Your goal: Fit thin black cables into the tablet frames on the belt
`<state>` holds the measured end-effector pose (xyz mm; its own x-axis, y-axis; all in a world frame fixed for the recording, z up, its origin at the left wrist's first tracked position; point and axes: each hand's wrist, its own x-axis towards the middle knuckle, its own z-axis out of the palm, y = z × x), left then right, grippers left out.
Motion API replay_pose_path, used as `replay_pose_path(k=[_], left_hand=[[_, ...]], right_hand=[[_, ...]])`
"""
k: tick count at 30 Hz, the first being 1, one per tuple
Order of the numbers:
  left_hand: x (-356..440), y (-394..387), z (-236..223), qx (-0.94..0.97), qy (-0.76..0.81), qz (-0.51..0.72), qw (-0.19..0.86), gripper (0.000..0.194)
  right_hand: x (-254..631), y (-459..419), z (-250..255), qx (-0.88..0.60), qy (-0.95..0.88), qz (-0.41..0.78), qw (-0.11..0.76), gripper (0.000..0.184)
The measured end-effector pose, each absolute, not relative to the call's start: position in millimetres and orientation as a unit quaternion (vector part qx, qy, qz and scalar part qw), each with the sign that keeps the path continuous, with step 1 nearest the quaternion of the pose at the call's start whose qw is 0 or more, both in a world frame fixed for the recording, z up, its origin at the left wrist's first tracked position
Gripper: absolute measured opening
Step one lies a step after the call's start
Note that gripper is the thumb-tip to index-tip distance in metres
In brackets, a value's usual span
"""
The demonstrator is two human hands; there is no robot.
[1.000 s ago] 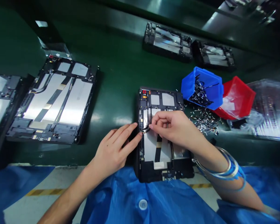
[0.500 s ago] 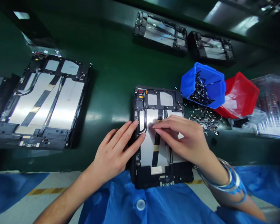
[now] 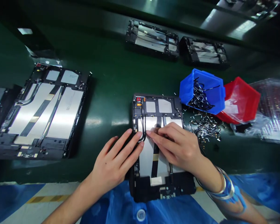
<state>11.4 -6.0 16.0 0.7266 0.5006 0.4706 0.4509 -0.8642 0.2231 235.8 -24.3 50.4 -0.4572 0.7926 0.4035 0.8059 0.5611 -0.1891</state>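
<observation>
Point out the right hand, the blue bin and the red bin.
Right hand (image 3: pixel 182 147): head view, back of the hand.
Blue bin (image 3: pixel 215 99): head view, a bare part of its wall.
Red bin (image 3: pixel 249 103): head view, its right-hand wall.

The bare left hand (image 3: pixel 114 158) covers the lower end of a thin, curved black cable (image 3: pixel 145 126) (whether the bare right hand (image 3: pixel 177 144) touches it is unclear); the right edge crops a clear plastic tray (image 3: pixel 276 105), and scattered black-and-silver slivers (image 3: pixel 205 126) are too tiny to identify
</observation>
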Motion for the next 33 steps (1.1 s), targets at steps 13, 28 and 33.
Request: replay_pose_path(k=[13,28,33], left_hand=[[12.6,-1.2,24.9,0.945,0.224,0.234,0.029,0.040],[10.1,1.4,22.6,0.948,0.217,0.229,0.038,0.041],[10.3,0.8,20.8,0.947,0.222,0.228,0.037,0.041]], right_hand=[[235.1,-25.6,52.9,-0.473,-0.861,-0.034,0.186,0.028],[232.6,-24.2,51.2,-0.475,-0.866,-0.087,0.128,0.035],[230.3,-25.3,52.8,-0.481,-0.863,-0.082,0.129,0.032]])
